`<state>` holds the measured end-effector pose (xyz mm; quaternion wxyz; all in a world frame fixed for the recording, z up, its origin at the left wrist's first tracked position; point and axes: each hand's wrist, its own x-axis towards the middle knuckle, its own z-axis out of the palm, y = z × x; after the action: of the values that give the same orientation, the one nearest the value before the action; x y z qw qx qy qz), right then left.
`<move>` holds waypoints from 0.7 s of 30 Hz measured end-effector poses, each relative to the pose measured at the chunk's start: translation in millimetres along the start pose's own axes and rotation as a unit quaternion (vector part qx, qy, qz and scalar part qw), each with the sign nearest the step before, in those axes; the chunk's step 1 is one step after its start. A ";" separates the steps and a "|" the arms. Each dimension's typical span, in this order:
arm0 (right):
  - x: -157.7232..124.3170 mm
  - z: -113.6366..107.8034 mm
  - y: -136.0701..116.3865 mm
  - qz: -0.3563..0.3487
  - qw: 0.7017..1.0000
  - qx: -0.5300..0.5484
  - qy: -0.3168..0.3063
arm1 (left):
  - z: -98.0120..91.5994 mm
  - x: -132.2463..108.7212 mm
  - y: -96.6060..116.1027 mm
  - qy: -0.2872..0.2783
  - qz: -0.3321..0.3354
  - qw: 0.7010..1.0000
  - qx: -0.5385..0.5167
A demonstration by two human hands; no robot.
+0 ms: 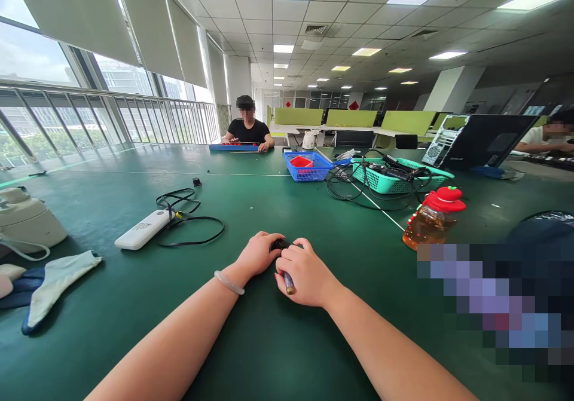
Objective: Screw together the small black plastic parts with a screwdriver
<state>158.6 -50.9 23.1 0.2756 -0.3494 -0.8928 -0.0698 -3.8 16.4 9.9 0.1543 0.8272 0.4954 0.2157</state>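
My left hand [260, 254], with a pale bangle [229, 282] at its wrist, is closed around a small black object [278, 244] whose kind I cannot make out. Close beside it, my right hand [307, 272] grips a slim dark handle [289, 282] with a brownish rounded end. That end points down toward me, while the fingers hide the handle's far end. Both hands rest low over the green tabletop [269, 341] and meet at the black object.
A white power bank [146, 229] with a black cable lies left, near a glove [58, 287]. Ahead are a blue basket [309, 171] and a teal basket [390, 180] with tangled cables. A red-lidded bottle [431, 225] stands right. Across the table sits a person [247, 127].
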 end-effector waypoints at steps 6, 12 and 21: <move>-0.8 -5.1 4.8 0.057 0.997 0.021 0.051 | 1.1 0.6 -1.2 0.002 0.005 1.000 0.001; -1.4 -5.9 7.2 0.074 0.994 0.044 0.074 | 0.7 0.3 1.0 -0.003 0.010 1.000 -0.002; -1.1 -5.7 7.7 0.079 0.993 0.043 0.077 | 0.8 0.6 1.0 -0.004 0.007 1.000 -0.001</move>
<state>166.9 -47.6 26.8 0.3630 -0.4003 -0.8406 -0.0360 -2.4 16.3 9.7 0.1557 0.8314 0.4887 0.2138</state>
